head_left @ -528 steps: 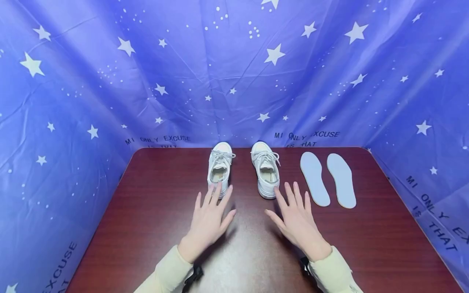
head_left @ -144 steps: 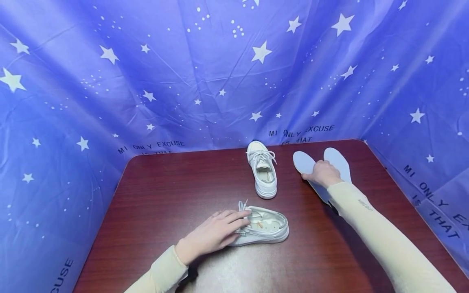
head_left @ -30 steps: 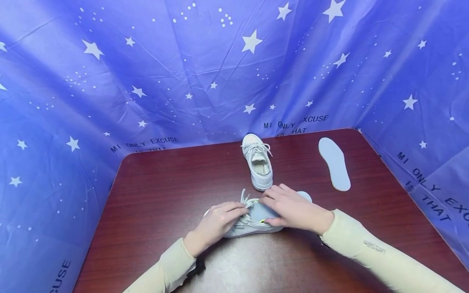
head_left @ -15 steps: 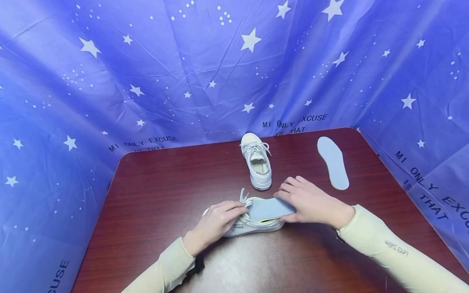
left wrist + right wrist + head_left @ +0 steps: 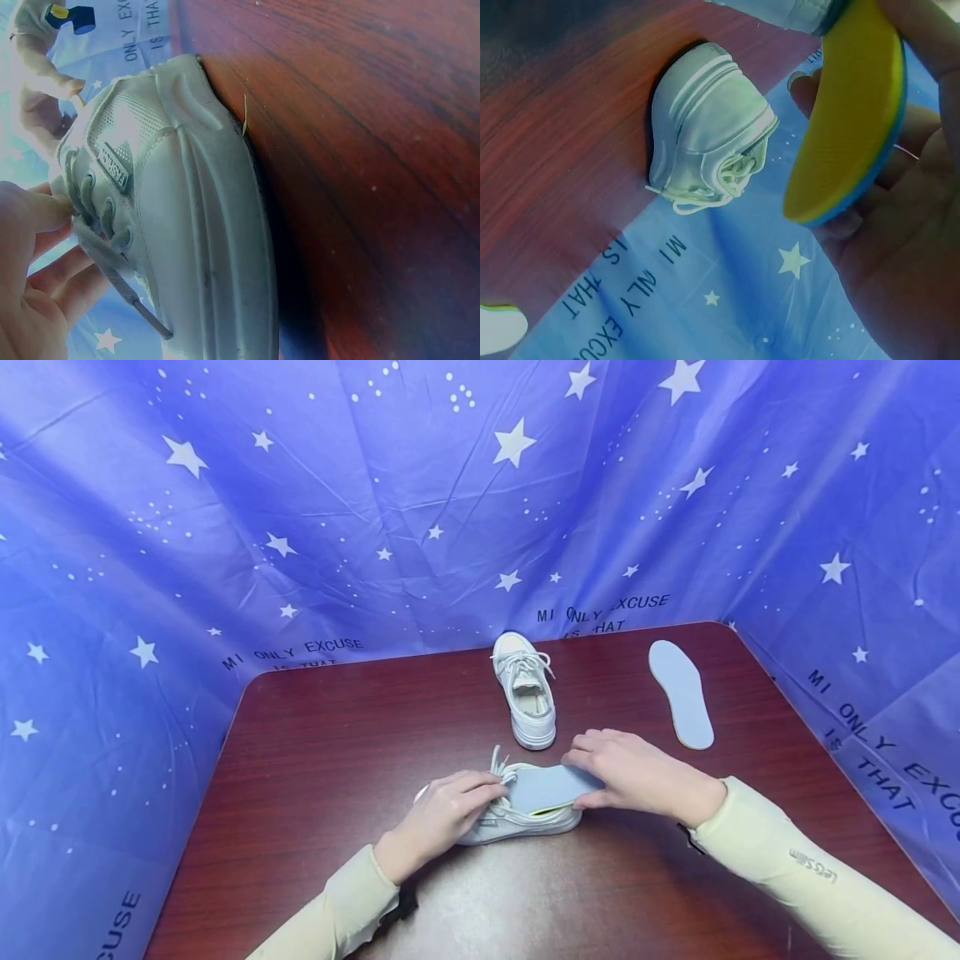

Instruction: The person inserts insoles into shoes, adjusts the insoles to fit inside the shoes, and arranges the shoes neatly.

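Observation:
A white lace-up sneaker [image 5: 517, 831] lies crosswise on the table, toe to the left, its side and laces filling the left wrist view. My left hand [image 5: 442, 814] grips it at the laces and tongue, thumb and fingers pinching there. An insole [image 5: 551, 785], pale grey-blue on top, has its front end inside the shoe opening; its rear slopes up out of the heel. My right hand [image 5: 645, 772] pinches that rear end between thumb and fingers. The right wrist view shows the insole's yellow underside [image 5: 847, 120]. The insole's front end is hidden inside the shoe.
The other white sneaker [image 5: 525, 693] stands behind, toe toward the starry blue curtain [image 5: 420, 485]. A second insole [image 5: 682, 693] lies flat at the back right of the dark red wooden table [image 5: 337, 727].
Earlier, one sneaker was brought to the front and turned sideways, and one insole was taken up. Over the last second my right hand slid back along the insole to its rear end.

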Tool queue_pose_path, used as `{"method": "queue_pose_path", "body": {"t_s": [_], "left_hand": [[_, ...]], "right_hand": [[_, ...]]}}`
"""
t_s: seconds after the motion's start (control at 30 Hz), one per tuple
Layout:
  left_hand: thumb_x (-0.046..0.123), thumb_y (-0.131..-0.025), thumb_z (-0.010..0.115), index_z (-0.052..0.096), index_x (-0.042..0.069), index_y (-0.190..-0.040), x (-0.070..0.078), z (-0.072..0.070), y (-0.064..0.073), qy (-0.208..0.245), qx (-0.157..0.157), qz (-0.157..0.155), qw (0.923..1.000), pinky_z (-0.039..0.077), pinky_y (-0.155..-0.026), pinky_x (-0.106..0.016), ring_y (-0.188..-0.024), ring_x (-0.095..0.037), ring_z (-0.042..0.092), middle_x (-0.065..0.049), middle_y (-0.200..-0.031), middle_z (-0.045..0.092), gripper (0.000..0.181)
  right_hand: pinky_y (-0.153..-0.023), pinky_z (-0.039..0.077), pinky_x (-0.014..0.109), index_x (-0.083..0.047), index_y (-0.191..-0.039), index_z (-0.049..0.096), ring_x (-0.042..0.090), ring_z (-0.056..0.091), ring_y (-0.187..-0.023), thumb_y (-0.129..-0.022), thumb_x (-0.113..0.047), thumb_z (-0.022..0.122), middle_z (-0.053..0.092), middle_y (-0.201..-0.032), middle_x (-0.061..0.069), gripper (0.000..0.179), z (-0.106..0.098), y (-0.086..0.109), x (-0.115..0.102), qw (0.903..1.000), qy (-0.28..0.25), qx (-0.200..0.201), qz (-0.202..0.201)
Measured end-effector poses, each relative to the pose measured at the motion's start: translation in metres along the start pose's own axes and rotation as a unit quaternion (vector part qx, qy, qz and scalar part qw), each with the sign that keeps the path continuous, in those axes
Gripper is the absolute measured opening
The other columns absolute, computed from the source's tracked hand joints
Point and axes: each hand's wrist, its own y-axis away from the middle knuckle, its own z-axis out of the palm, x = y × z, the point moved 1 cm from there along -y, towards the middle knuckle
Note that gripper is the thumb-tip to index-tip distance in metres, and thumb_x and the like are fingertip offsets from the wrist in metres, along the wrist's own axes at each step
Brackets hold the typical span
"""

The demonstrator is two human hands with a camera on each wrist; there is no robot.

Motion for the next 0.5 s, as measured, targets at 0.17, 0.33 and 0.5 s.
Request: {"method": "queue_pose_path", "body": {"t_s": [0.17, 0.33, 0.5], "left_hand": [[-0.001, -0.087, 0.076, 0.078, 0.007, -0.111, 0.0008, -0.0019, -0.0008, 0.004, -0.009, -0.007, 0.9999, 0.054, -0.098, -0.023, -0.103, -0.016, 0.073, -0.004, -0.110, 0.075, 0.025], [-0.001, -0.087, 0.076, 0.078, 0.007, -0.110, 0.0007, -0.0025, -0.0014, 0.004, -0.013, -0.009, 0.9999, 0.055, -0.097, -0.023, -0.103, -0.016, 0.073, -0.004, -0.110, 0.075, 0.025], [-0.001, -0.088, 0.075, 0.078, 0.007, -0.111, 0.0013, -0.0028, -0.0014, 0.004, -0.015, -0.009, 0.9998, 0.055, -0.097, -0.023, -0.103, -0.016, 0.073, -0.004, -0.110, 0.075, 0.025]], "right_hand": [[-0.064, 0.050, 0.027, -0.011, -0.106, 0.072, 0.004, 0.050, -0.072, -0.083, -0.035, 0.087, 0.054, -0.089, -0.008, 0.037, 0.0001, 0.0012, -0.0007, 0.9974, -0.069, -0.008, 0.021], [-0.061, 0.046, 0.024, -0.013, -0.098, 0.069, 0.002, 0.045, -0.068, -0.086, -0.031, 0.085, 0.048, -0.085, -0.009, 0.028, -0.0010, -0.0008, -0.0031, 0.9971, -0.074, -0.001, 0.014], [-0.059, 0.046, 0.024, -0.013, -0.091, 0.066, 0.002, 0.043, -0.065, -0.085, -0.027, 0.085, 0.045, -0.082, -0.009, 0.024, -0.0027, -0.0036, -0.0076, 0.9971, -0.075, 0.001, 0.017]]}}
